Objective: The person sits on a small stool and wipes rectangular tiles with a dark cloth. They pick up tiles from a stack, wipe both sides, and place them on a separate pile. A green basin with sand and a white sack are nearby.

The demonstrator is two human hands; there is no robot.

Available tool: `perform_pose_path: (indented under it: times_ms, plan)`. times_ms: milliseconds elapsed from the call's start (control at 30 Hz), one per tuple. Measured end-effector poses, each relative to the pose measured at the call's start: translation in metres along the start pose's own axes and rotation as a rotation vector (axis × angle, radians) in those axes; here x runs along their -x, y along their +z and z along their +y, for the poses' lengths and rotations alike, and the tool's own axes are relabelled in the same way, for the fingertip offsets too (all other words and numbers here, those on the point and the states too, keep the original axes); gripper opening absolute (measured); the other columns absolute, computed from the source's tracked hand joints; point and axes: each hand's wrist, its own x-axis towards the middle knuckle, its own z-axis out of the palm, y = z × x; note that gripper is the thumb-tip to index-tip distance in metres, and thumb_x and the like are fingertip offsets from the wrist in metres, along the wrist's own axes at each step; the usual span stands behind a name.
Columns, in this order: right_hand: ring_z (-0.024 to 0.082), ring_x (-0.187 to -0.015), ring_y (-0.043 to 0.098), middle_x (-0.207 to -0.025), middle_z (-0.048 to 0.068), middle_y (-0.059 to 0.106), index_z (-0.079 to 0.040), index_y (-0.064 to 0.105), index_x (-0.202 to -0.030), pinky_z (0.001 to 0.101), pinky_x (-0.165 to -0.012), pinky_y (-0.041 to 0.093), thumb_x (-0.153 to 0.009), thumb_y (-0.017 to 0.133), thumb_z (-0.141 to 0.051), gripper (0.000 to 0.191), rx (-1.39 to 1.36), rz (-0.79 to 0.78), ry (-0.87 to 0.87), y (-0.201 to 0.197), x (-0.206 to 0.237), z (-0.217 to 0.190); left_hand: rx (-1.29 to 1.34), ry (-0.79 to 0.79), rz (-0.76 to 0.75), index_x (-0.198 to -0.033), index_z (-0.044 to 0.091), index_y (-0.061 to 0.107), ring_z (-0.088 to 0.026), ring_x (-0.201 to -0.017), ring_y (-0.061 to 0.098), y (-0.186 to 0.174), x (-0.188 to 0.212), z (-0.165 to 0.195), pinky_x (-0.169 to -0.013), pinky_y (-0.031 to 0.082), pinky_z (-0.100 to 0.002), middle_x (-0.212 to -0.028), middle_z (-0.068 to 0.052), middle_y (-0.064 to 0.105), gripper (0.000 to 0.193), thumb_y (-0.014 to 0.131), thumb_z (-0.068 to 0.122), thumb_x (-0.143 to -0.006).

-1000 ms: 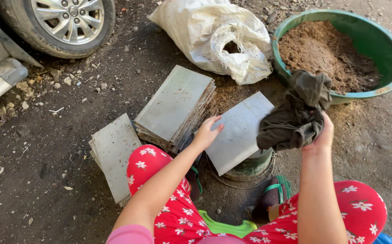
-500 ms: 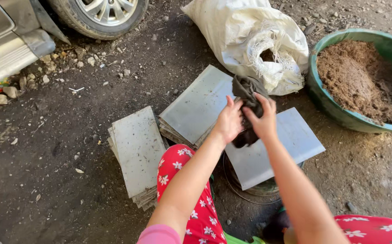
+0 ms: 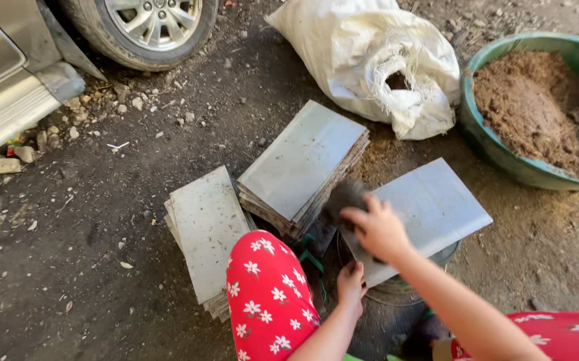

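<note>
Grey and flat, the tile [image 3: 429, 210] lies on top of a round bucket [image 3: 396, 291] in front of the person's knees. The right hand [image 3: 377, 227] presses a dark rag [image 3: 344, 197] on the tile's near corner, fingers curled around the rag (it looks blurry). The left hand [image 3: 351, 284] holds the tile's low edge, fingers closed on it. The tile looks stiff, smooth and a bit heavy, and it could crack if dropped, so the edges seem the best place to hold.
</note>
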Motion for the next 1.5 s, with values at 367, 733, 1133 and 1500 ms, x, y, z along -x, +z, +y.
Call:
perform_pose_path:
  times_ms: [367, 733, 1133, 1500]
  plan:
    - [0.045, -0.111, 0.053, -0.136, 0.022, 0.049, -0.028, 0.076, -0.118, 0.053, -0.082, 0.056, -0.087, 0.068, -0.019, 0.033, 0.353, 0.102, 0.659, -0.014, 0.065, 0.188, -0.193, 0.388, -0.104, -0.115, -0.001, 0.062, -0.018, -0.099, 0.065, 0.007, -0.018, 0.002, -0.09, 0.049, -0.032, -0.112, -0.011, 0.073, 0.02, 0.06, 0.002, -0.095]
    - [0.042, -0.116, 0.055, -0.137, 0.017, 0.053, -0.031, 0.075, -0.117, 0.0526, -0.092, 0.053, -0.073, 0.075, -0.023, 0.044, 0.291, -0.233, 0.257, -0.033, -0.012, 0.103, -0.241, 0.405, -0.017, -0.127, 0.001, 0.06, -0.019, -0.105, 0.064, 0.004, -0.054, 0.01, -0.093, 0.048, -0.032, -0.118, -0.008, 0.071, 0.03, 0.059, 0.006, -0.098]
    - [0.047, -0.12, 0.043, -0.137, 0.018, 0.045, -0.039, 0.071, -0.122, 0.061, -0.092, 0.049, -0.08, 0.075, -0.025, 0.045, 0.483, -0.263, 1.019, -0.062, 0.007, 0.297, -0.249, 0.451, -0.068, -0.127, -0.002, 0.063, -0.015, -0.106, 0.063, -0.019, -0.073, 0.021, -0.095, 0.046, -0.03, -0.119, -0.008, 0.073, 0.031, 0.061, 0.007, -0.097]
    - [0.04, -0.108, 0.06, -0.129, 0.015, 0.06, -0.031, 0.077, -0.108, 0.0531, -0.089, 0.053, -0.074, 0.071, -0.015, 0.038, 0.144, -0.183, -0.01, -0.012, 0.068, 0.071, -0.155, 0.353, -0.036, -0.127, 0.002, 0.061, -0.017, -0.101, 0.063, -0.01, -0.077, 0.003, -0.092, 0.049, -0.036, -0.116, -0.007, 0.07, 0.029, 0.059, 0.01, -0.099]
